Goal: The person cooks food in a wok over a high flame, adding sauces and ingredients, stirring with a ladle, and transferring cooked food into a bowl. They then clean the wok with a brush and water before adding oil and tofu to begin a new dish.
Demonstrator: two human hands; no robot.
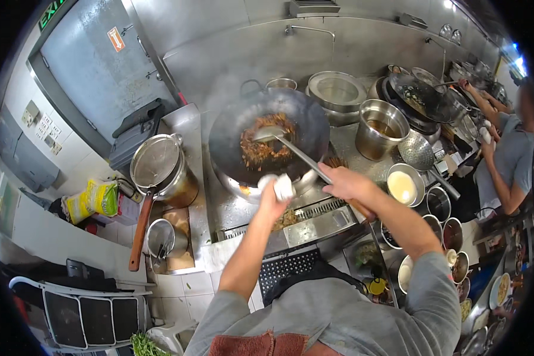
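Note:
A large dark wok (224,139) sits on the stove with browned, chopped food (258,157) steaming in its middle. My left hand (271,203) is closed on a folded white cloth (284,186) at the near rim of the wok; the cloth hides whether there is a rim or handle under it. My right hand (345,181) is wrapped round the long handle of a ladle (269,133), whose wooden end sticks out behind the hand. The ladle's bowl rests among the food.
Left of the wok stands a pot with a strainer (155,159) across it. To the right are a steel pot of brown liquid (382,127), a perforated skimmer (416,149) and a bowl of pale yellow liquid (402,187). At far right another person (510,154) handles a second wok (421,98).

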